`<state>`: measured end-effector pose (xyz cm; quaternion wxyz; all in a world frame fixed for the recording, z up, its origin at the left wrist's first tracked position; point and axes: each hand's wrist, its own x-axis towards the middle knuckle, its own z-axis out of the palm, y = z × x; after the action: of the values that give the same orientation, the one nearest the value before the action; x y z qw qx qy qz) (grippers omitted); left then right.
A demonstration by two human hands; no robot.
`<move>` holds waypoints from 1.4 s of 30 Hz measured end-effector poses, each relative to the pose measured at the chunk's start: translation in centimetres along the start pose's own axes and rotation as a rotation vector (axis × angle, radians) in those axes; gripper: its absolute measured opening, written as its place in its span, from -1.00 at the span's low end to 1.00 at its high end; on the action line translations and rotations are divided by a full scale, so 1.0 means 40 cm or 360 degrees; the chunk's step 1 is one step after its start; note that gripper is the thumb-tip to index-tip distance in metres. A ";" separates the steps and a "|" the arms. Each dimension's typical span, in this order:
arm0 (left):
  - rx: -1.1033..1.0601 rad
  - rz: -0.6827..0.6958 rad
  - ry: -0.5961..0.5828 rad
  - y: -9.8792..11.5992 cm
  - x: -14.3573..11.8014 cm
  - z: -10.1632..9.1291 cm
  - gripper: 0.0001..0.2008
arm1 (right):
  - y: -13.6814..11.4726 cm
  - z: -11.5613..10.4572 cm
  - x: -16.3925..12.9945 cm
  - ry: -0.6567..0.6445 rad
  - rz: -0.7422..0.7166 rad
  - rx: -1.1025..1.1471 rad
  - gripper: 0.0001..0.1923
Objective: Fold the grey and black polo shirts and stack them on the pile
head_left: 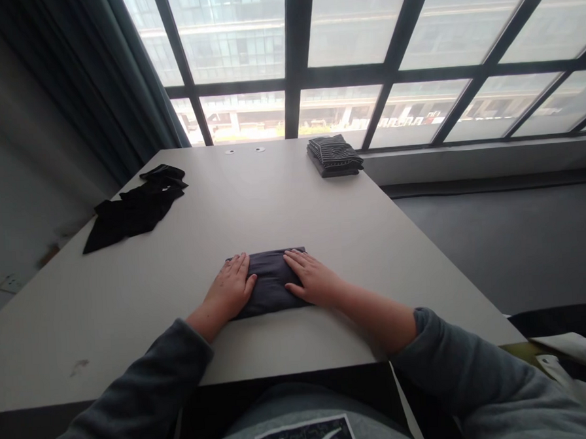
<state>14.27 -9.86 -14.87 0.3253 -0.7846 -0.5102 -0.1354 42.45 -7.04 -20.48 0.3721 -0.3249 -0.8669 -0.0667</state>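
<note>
Grey-sleeved left hand (229, 287) and right hand (312, 279) flat, fingers spread, gripping nothing — pressing folded dark grey cloth (271, 281) on pale worktop (291, 193). Smoothing stage, apparently — next calls for lifting clear.

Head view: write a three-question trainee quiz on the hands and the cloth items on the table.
1. True or false: both hands lie flat on the folded dark cloth.
2. Which item sits at the table's far edge by the window? A) striped folded stack B) loose black garment C) a cup
3. On which side of the table does the loose black garment lie?

Key:
1. True: left hand and right hand press on it, palms down.
2. A: the striped folded stack.
3. The left side, where the loose black garment lies unfolded.
</note>
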 end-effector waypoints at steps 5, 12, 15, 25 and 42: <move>-0.0087 -0.0059 -0.0048 -0.050 -0.019 -0.001 -0.17 | 0.039 0.003 -0.014 -0.0114 0.0139 -0.0013 0.02; -0.0105 0.0133 -0.0065 -0.106 -0.121 -0.007 -0.25 | 0.068 -0.003 -0.091 -0.0200 0.0016 -0.0105 -0.20; -0.0091 0.0286 -0.0070 -0.119 -0.166 -0.040 -0.32 | 0.082 -0.015 -0.132 -0.0176 -0.0057 -0.0088 -0.31; -0.0176 0.0713 0.0056 -0.141 -0.148 -0.175 -0.50 | 0.110 -0.091 -0.154 0.0013 -0.0585 -0.0146 -0.38; -0.0307 0.0836 0.0088 -0.128 -0.111 -0.146 -0.61 | 0.107 -0.112 -0.118 -0.0136 -0.0802 -0.0037 -0.42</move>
<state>8.45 -15.44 -11.00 0.2867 -0.9133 -0.2651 -0.1158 50.17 -7.72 -21.06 0.3030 -0.1054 -0.9346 -0.1535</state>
